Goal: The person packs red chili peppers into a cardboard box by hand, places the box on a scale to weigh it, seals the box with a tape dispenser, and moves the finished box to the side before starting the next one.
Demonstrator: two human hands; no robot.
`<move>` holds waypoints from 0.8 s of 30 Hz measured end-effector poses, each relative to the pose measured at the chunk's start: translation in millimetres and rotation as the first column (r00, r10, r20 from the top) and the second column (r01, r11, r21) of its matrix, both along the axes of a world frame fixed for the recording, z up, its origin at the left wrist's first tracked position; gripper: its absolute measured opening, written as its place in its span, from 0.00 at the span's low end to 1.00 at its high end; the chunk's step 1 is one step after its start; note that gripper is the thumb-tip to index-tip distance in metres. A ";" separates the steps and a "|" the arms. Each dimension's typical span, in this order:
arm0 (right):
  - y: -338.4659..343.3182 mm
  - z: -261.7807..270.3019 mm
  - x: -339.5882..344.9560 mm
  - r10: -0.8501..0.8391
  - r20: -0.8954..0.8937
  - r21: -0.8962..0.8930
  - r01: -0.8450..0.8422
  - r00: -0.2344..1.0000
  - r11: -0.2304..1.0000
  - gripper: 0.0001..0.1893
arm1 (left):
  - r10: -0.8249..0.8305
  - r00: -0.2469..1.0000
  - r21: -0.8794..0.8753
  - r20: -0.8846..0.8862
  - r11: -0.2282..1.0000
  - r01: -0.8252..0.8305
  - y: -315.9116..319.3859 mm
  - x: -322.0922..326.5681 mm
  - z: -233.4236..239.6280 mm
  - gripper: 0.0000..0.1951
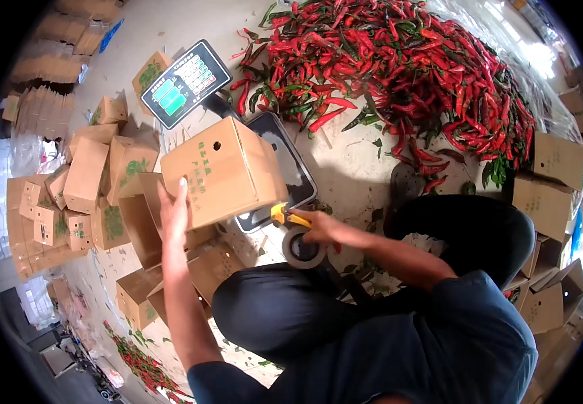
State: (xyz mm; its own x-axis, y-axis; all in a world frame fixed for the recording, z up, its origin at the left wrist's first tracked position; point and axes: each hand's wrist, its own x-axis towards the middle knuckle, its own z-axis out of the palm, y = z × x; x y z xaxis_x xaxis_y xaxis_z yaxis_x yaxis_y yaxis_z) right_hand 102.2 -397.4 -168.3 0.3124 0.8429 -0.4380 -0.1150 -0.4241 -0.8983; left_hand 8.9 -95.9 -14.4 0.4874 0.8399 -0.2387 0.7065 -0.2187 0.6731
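Observation:
A closed cardboard box [205, 177] with green printing and a round hole tilts above the black platform [299, 166] of a digital scale. My left hand [174, 207] holds its near left side, thumb and fingers pressed to the cardboard. In my right hand [324, 230] is a yellow tape dispenser [282, 214], its wide tape roll [304, 247] hanging below my fingers. The dispenser's yellow head is right beside the box's lower right corner; whether they touch I cannot tell. The scale's lit display panel [186, 85] stands behind the box.
A large heap of red and dark green chilli peppers [397, 65] covers the floor ahead and to the right. Several closed boxes [87, 174] are piled at left. Open boxes [142, 227] stand beside my left arm, and more boxes [541, 207] at right. Peppers [140, 361] lie at lower left.

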 end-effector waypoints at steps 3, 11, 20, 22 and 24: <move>21.6 -34.9 -25.1 -0.453 -0.055 0.139 0.456 0.890 0.879 0.50 | 0.147 0.980 -0.058 0.131 0.988 -0.140 -39.0 -32.4 -33.3 0.45; 114.4 -20.5 181.9 0.044 -0.119 -0.104 -0.056 0.992 0.993 0.43 | 0.019 0.972 0.223 0.234 0.972 -0.073 29.6 -23.2 -15.8 0.34; 20.3 -2.5 96.0 0.331 0.137 -0.136 -0.313 0.934 0.940 0.44 | 0.123 0.923 -0.373 0.366 0.927 0.025 1.1 -0.3 -16.6 0.37; 14.2 11.9 68.4 0.270 0.133 -0.202 -0.241 0.954 0.949 0.47 | 0.175 0.913 -0.413 0.370 0.911 -0.007 2.3 -8.6 -19.2 0.36; 5.5 -21.4 35.7 0.054 0.173 -0.014 -0.052 0.983 0.999 0.47 | 0.312 0.885 -0.495 0.346 0.862 -0.110 -7.6 -9.8 -17.7 0.34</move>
State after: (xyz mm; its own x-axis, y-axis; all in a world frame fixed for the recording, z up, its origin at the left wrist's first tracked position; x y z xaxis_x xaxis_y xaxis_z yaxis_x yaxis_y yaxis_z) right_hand 137.9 -391.9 -189.7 0.3397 0.8562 -0.3894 0.0648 -0.4343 -0.8984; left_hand -0.9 -103.5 -32.1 0.4469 0.7803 -0.4375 0.3440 0.3015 0.8892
